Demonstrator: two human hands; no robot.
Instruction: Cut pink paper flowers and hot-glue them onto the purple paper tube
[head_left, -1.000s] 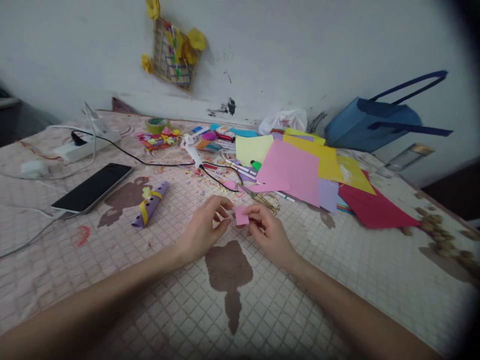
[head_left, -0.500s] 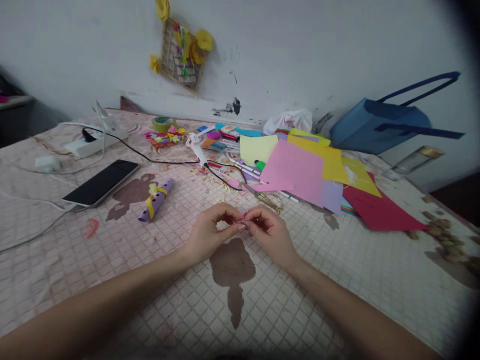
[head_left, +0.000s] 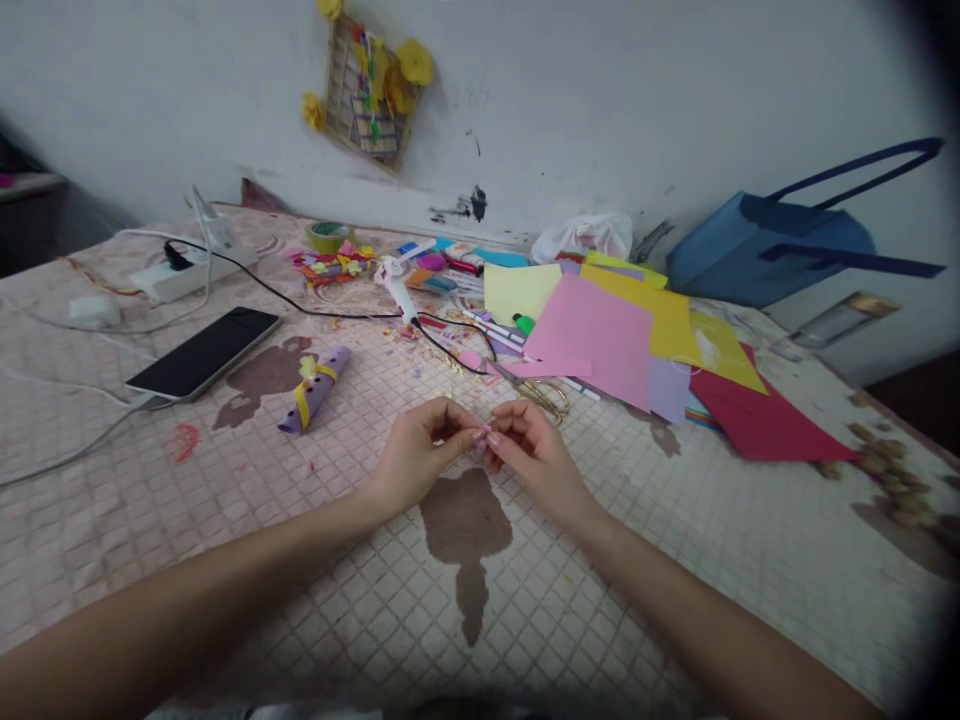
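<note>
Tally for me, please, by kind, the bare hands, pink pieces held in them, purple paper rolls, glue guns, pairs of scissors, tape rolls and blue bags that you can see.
Bare hands: 2
Held pink piece: 1
Purple paper roll: 1
Glue gun: 1
Pair of scissors: 1
Tape roll: 1
Blue bag: 1
Total: 8

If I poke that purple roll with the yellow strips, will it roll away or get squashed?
The purple roll might roll, since it's tube-shaped, but the pale yellow piece sticking out could stop it. It's probably light and easy to dent because it looks like rolled paper.
</note>
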